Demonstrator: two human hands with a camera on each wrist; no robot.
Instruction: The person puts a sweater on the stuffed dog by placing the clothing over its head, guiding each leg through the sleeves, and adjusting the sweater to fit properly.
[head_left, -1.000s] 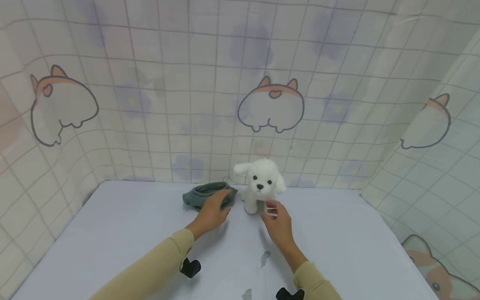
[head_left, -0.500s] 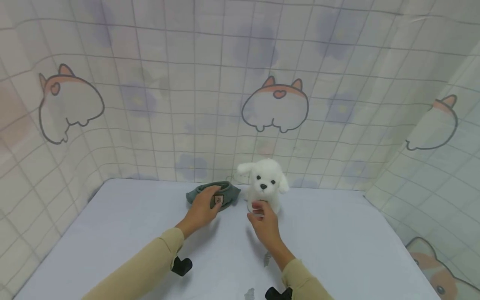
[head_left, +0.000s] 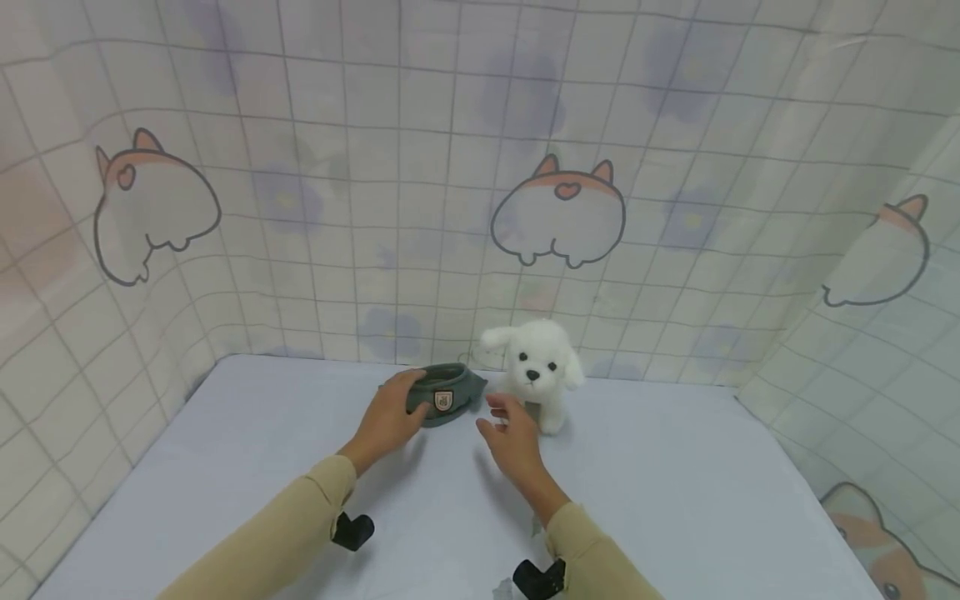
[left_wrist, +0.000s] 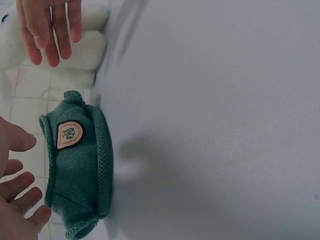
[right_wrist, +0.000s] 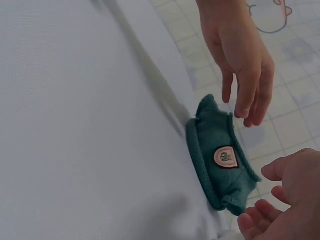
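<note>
Left hand [head_left: 386, 417] spread beside green hat [head_left: 442, 402], steadying it. Right hand [head_left: 508, 433] spread, empty, near white toy dog [head_left: 538, 375], centre frame.

left hand [head_left: 387, 415] open, fingers relaxed, right hand [head_left: 509, 433] open, fingers spread

The green knit hat [head_left: 444, 398] is lying at the back of the table [head_left: 675, 500], and the white plush dog [head_left: 536, 371] is standing just beside it on the right, leaving only a narrow gap. The patterned curtain [head_left: 450, 208] is closing off the back and both sides. The near tabletop is lying open, so hands are getting room from the front.
</note>
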